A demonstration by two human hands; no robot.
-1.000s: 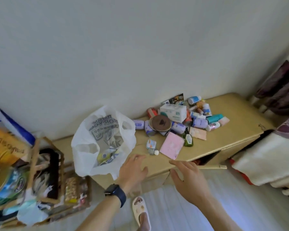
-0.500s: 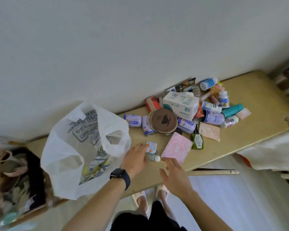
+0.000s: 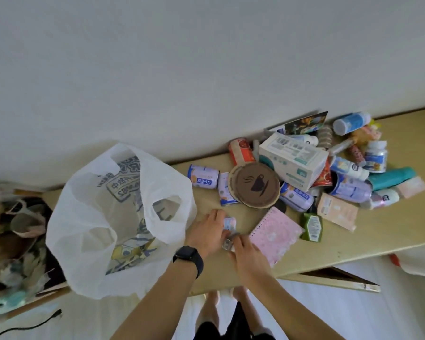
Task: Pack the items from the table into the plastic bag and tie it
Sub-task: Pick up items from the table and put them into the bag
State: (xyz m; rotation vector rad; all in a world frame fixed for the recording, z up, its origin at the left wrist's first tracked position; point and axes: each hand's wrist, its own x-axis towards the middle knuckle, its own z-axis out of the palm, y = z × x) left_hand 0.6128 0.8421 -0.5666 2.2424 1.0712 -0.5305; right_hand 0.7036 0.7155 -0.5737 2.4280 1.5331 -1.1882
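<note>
My right hand [image 3: 245, 253]: nearest to me, over the front part of the surface [image 3: 353, 239]; its fingers are curled in around a small clear bottle [image 3: 227, 244], which peeks out at the fingertips. I cannot tell how firm the hold is.
My left hand [image 3: 206, 231]: just beside the right, a dark watch [image 3: 188, 257] on the wrist; the fingers are bent and touch a small blue-and-white packet [image 3: 230, 223] that lies on the surface. Whether they pinch it or only rest on it I cannot tell.
Pink notebook [image 3: 276, 233]: flat, just right of my hands, its long axis running from the near edge away and to the left, spiral edge toward my hands; my right hand overlaps its near corner.
Plastic bag [image 3: 103, 217]: white, left of my hands and touching the left wrist area, mouth open toward me and upward, both handle loops spread; it hangs partly over the near edge, with printed things visible inside.
Green bottle [image 3: 312, 228]: lying just right of the notebook.
Round brown lid [image 3: 254, 185]: with a cup drawing, beyond my hands, resting on small lilac cans [image 3: 203, 176].
White box [image 3: 293, 159]: farther back, tilted on the heap.
Heap beyond: a teal tube [image 3: 393, 177], a blue-capped white bottle [image 3: 351, 122] and a picture card [image 3: 304, 123] against the wall [image 3: 206, 69].
Left of the bag: a cluttered open crate [image 3: 17, 241].
</note>
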